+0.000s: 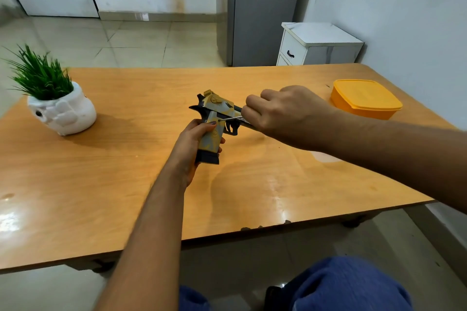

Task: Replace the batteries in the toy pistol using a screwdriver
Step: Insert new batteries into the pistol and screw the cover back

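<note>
The toy pistol (217, 118) is held above the middle of the wooden tabletop (141, 159), with its handle pointing down toward the person and its barrel pointing right. The left hand (194, 144) has its grip clenched around the handle, the thumb lying across the upper part of the handle and the fingers wrapped behind it. The right hand (275, 111) has its grip closed on the handle of the screwdriver (231, 118), whose thin metal shaft runs leftward, its tip meeting the pistol body just above the trigger guard, near the left thumb. A potted plant (54, 98) in a white pot stands on the left part of the tabletop, well apart from the pistol. A closed orange container (365, 98) sits on the right part, near the far edge.
</note>
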